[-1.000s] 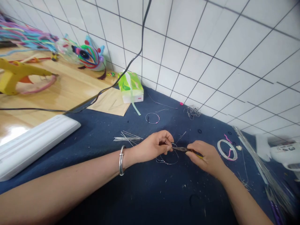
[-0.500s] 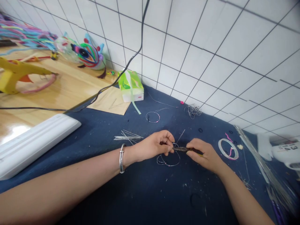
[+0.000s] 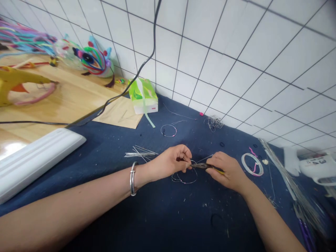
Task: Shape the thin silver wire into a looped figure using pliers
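Note:
Near the middle of the dark blue cloth, my left hand [image 3: 172, 161] pinches a thin wire loop [image 3: 193, 181] that carries a few small beads. My right hand [image 3: 228, 172] is closed around pliers [image 3: 201, 165] with dark jaws and a yellow-edged handle. The jaw tips meet the wire right at my left fingertips; the exact contact is hidden by the fingers. A loose wire end slants up behind the jaws. Just behind my left wrist lies a bundle of straight wires [image 3: 140, 154]. Farther back rests another beaded wire ring [image 3: 168, 131].
A green tissue pack [image 3: 143, 96] and brown paper [image 3: 119, 113] lie at the back. At left are a white bar-shaped case [image 3: 39, 161] and a yellow glue gun [image 3: 21, 84]. Rightward sit a white ring [image 3: 252, 164], long wires [image 3: 291, 182] and tangled wire [image 3: 214, 122] by the tiled wall.
The loose wire end has swung down to the right, toward my right hand. The pliers still meet the wire at my left fingertips. The whole view has shifted slightly.

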Demonstrator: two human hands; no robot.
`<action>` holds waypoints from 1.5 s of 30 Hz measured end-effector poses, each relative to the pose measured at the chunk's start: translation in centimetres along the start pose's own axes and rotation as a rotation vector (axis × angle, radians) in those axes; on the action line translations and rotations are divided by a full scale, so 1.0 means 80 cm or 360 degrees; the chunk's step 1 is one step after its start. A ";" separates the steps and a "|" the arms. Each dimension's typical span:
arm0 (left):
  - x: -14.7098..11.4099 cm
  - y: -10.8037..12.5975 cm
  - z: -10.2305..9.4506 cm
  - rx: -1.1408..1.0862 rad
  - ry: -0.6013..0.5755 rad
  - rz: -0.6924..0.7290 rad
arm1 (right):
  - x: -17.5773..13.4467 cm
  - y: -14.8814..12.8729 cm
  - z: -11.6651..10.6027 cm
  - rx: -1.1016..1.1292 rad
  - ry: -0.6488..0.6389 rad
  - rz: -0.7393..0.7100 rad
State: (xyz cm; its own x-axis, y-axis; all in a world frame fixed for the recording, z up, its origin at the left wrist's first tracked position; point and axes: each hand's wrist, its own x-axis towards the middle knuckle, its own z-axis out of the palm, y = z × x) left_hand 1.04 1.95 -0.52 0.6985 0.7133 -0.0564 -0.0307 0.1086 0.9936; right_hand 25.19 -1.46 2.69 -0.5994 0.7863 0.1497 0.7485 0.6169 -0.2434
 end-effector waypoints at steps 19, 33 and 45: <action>-0.002 0.009 0.005 0.0050 0.0143 0.0084 | 0.002 -0.013 0.015 0.0410 0.0301 0.0290; -0.006 0.015 0.004 0.0490 0.0326 0.0464 | -0.003 0.008 0.025 0.0192 0.0380 0.0288; -0.009 0.018 0.008 0.0717 0.0298 0.0571 | 0.001 0.009 0.035 -0.0357 0.0156 0.0439</action>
State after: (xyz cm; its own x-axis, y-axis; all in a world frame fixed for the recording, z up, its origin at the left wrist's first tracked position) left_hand 0.96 1.18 1.04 0.5616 0.7654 0.3141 0.0933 -0.4358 0.8952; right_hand 24.92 -1.06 -0.15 -0.3443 0.9170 0.2013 0.9283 0.3646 -0.0732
